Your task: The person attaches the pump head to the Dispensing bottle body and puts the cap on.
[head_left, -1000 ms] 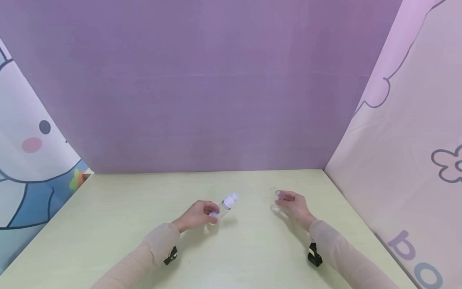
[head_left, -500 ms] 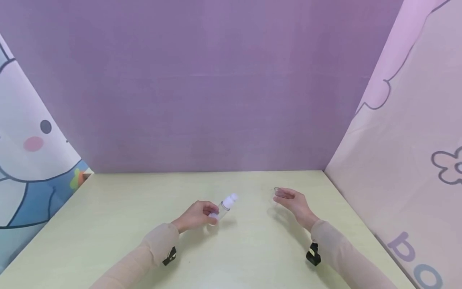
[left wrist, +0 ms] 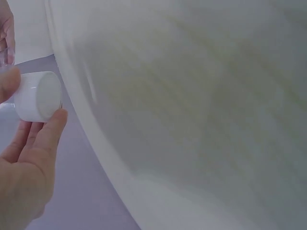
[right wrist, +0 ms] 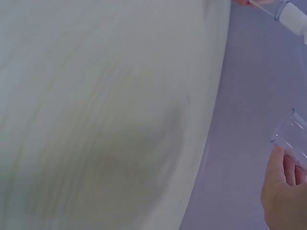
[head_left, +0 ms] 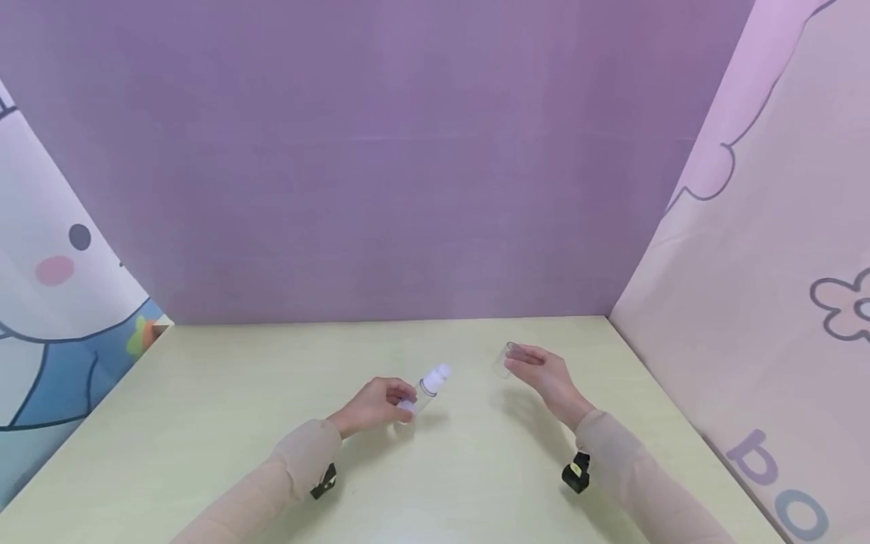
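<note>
My left hand (head_left: pixel 372 406) pinches a small clear pump bottle (head_left: pixel 427 389) by its lower end, holding it tilted above the table. Its white pump head (head_left: pixel 436 377) points up and to the right. The left wrist view shows the bottle's white base (left wrist: pixel 38 97) between thumb and fingers. To the right, my right hand (head_left: pixel 547 380) holds a clear cap (head_left: pixel 501 362), a see-through tube, between thumb and fingertips. In the right wrist view the same cap (right wrist: pixel 290 136) tilts, its rim beyond the fingertips. Bottle and cap are apart.
Both hands are over a pale yellow-green table (head_left: pixel 272 363). A purple backdrop (head_left: pixel 394 189) rises at its far edge. Printed cloth panels stand on the left (head_left: pixel 68 302) and right (head_left: pixel 748 302). Black wrist cameras hang under both sleeves.
My right hand has moved slightly up and left with the clear cap, which now shows more of its length and tilts. The left hand and the pump bottle have stayed nearly still.
</note>
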`<action>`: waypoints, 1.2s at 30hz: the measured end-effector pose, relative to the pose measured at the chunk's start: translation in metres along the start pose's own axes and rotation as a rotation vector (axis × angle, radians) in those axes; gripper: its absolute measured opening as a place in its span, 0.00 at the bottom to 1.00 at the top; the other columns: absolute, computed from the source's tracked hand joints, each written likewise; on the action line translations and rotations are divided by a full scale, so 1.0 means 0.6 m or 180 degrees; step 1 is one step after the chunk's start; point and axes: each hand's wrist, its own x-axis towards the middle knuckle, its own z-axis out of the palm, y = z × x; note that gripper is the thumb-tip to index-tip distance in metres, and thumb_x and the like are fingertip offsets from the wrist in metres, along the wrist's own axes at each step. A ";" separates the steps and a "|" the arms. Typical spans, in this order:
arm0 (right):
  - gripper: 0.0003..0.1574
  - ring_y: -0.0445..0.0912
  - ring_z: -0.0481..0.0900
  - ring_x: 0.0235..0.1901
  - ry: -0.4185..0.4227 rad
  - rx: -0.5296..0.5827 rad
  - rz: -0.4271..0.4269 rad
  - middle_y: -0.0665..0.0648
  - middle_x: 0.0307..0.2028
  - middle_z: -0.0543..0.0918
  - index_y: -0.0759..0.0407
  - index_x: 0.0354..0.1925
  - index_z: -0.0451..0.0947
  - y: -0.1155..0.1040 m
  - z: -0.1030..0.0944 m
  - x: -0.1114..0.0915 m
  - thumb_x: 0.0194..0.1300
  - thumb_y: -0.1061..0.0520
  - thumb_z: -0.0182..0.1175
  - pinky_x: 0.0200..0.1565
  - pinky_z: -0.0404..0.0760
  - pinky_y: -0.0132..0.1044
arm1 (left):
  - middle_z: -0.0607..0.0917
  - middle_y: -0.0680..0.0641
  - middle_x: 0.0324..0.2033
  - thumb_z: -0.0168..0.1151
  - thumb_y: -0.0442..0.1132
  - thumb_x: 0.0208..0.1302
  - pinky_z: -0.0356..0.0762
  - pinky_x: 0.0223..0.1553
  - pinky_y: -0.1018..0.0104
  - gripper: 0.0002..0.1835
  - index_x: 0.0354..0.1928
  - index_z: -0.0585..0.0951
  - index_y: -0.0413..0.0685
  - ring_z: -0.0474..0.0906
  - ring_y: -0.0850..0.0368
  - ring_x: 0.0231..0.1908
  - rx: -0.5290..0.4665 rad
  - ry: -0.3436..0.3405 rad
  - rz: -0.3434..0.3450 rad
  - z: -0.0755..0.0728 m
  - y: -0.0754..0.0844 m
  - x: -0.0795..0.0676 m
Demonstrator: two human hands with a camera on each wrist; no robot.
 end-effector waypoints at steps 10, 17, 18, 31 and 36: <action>0.35 0.47 0.74 0.56 -0.0171 0.0082 -0.0256 0.59 0.55 0.77 0.58 0.60 0.68 -0.031 0.032 -0.011 0.55 0.50 0.65 0.59 0.67 0.41 | 0.81 0.45 0.44 0.69 0.35 0.47 0.73 0.51 0.56 0.19 0.45 0.79 0.42 0.77 0.51 0.47 -0.0016 -0.0037 -0.0008 0.004 0.000 0.002; 0.34 0.45 0.76 0.53 -0.0268 0.0181 -0.0242 0.59 0.54 0.77 0.58 0.58 0.69 -0.047 0.055 -0.016 0.54 0.52 0.66 0.57 0.69 0.41 | 0.81 0.44 0.44 0.69 0.34 0.47 0.73 0.50 0.56 0.19 0.44 0.79 0.42 0.77 0.51 0.47 -0.0011 -0.0059 0.0006 0.010 0.005 0.005; 0.34 0.45 0.76 0.52 -0.0278 0.0192 -0.0236 0.59 0.54 0.78 0.58 0.58 0.69 -0.048 0.059 -0.016 0.54 0.52 0.66 0.57 0.70 0.41 | 0.81 0.44 0.44 0.69 0.34 0.48 0.73 0.50 0.56 0.19 0.44 0.79 0.42 0.77 0.51 0.47 -0.0014 -0.0059 -0.0001 0.010 0.005 0.006; 0.33 0.46 0.76 0.53 -0.0414 0.0305 -0.0210 0.55 0.52 0.79 0.56 0.57 0.71 -0.069 0.086 -0.017 0.52 0.53 0.67 0.56 0.71 0.40 | 0.81 0.44 0.45 0.68 0.35 0.49 0.73 0.51 0.54 0.19 0.45 0.78 0.42 0.77 0.49 0.48 -0.0072 -0.0031 -0.0015 0.012 0.011 0.010; 0.32 0.46 0.76 0.53 -0.0436 0.0298 -0.0230 0.56 0.51 0.80 0.56 0.57 0.71 -0.071 0.093 -0.009 0.53 0.54 0.66 0.56 0.71 0.40 | 0.81 0.44 0.45 0.68 0.35 0.49 0.72 0.51 0.53 0.21 0.47 0.78 0.42 0.77 0.49 0.48 -0.0134 -0.0004 0.0013 0.016 0.009 0.016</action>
